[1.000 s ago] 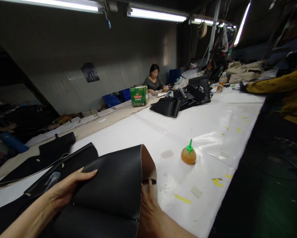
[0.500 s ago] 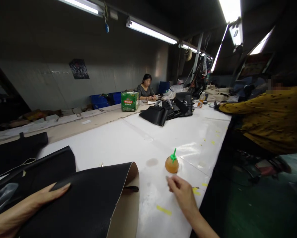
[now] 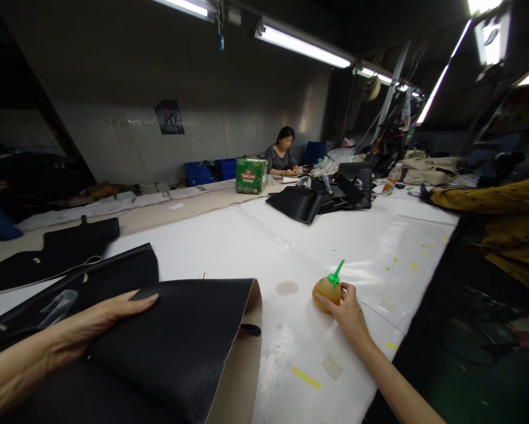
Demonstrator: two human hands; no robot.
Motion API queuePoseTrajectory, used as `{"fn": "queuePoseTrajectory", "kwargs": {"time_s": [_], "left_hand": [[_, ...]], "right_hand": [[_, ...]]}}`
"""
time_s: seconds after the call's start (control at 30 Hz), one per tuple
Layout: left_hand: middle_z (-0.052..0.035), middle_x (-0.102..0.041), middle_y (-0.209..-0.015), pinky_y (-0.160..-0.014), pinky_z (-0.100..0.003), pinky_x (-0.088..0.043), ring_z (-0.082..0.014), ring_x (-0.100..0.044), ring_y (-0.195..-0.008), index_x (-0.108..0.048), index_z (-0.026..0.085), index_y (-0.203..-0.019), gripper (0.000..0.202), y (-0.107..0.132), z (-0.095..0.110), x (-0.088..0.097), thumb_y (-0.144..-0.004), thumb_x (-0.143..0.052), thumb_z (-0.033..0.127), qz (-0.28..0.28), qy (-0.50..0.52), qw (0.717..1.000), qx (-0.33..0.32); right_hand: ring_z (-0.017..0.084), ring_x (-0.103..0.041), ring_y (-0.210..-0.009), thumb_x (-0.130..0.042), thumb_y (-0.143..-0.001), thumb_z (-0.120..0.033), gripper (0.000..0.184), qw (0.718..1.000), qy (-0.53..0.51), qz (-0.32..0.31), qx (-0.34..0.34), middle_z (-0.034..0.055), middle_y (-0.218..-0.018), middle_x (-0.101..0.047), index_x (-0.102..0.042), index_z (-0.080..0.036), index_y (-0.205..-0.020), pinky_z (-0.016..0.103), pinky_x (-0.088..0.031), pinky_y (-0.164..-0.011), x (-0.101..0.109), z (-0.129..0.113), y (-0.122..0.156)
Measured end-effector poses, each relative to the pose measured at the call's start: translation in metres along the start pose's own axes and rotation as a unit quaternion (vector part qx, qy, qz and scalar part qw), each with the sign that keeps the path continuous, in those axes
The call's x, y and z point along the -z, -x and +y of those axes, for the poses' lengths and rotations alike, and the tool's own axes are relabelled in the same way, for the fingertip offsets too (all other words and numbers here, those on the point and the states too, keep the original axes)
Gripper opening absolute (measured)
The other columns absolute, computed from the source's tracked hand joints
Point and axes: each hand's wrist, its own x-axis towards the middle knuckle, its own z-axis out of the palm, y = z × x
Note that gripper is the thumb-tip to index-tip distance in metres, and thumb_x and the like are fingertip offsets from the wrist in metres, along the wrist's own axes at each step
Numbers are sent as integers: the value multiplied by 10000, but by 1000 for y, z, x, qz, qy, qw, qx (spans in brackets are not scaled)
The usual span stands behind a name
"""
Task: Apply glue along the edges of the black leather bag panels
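My left hand grips the edge of a black leather piece, thumb on top and fingers beneath. The piece is folded over, and its beige inner side shows at the right end. On the white table, my right hand has its thumb and fingers around a round squeeze bottle of amber liquid with a green nozzle. The bottle stands on the tabletop, its nozzle leaning right. More black leather pieces lie beyond my left hand, with a clear plastic strip on them.
Farther along the table are a pile of black leather bags and a green carton. One person sits at the far side; a yellow sleeve reaches in at right. Yellow tape bits stick to the tabletop.
My right hand has reached forward to the squeeze bottle and closed around it. My left hand keeps its hold on the leather. The whole view has swung left.
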Motion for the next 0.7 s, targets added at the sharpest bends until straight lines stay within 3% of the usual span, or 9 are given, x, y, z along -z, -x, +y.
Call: {"fn": "queuePoseTrajectory", "kwargs": {"time_s": [0.13,0.27,0.4,0.57,0.7], "left_hand": [[-145,-746,-875,-782,-397,-541,-307,-706,-819,-612,44,-1092,462,-1,12,2,-691,-761,220,-83,-50,995,6],[-162,-742,-880,-793,-389,-530,-302,-703,-824,-605,9,-1113,469,-14,12,4,-719,-738,226,-97,-51,994,1],[-180,-734,-921,-819,-398,-512,-294,-698,-845,-558,-16,-1190,532,-22,10,5,-749,-713,237,-109,-54,992,-8],[-174,-738,-924,-769,-392,-534,-277,-707,-784,-577,11,-1188,539,-30,9,7,-722,-737,229,-99,-40,994,7],[-167,-735,-949,-807,-400,-519,-272,-702,-821,-543,24,-1234,571,-37,9,7,-744,-719,260,-101,-62,993,5]], "right_hand": [[249,-635,-862,-594,-739,-537,506,987,-114,-117,6,61,-1004,-617,-473,-232,-1125,387,-538,-709,22,-26,15],[214,-621,-709,-746,-623,-407,549,965,-137,-216,-52,25,-928,-624,-465,-266,-1073,356,-535,-599,36,-45,27],[199,-604,-661,-789,-575,-374,523,976,-48,-211,-26,0,-791,-638,-468,-250,-969,294,-484,-571,34,-49,24],[243,-624,-860,-704,-705,-442,534,976,-84,-198,24,40,-937,-648,-490,-250,-1155,333,-503,-743,16,-55,15],[230,-585,-870,-659,-740,-488,459,980,-82,-169,66,41,-1003,-602,-547,-241,-1110,310,-483,-736,-6,-53,7]]}}
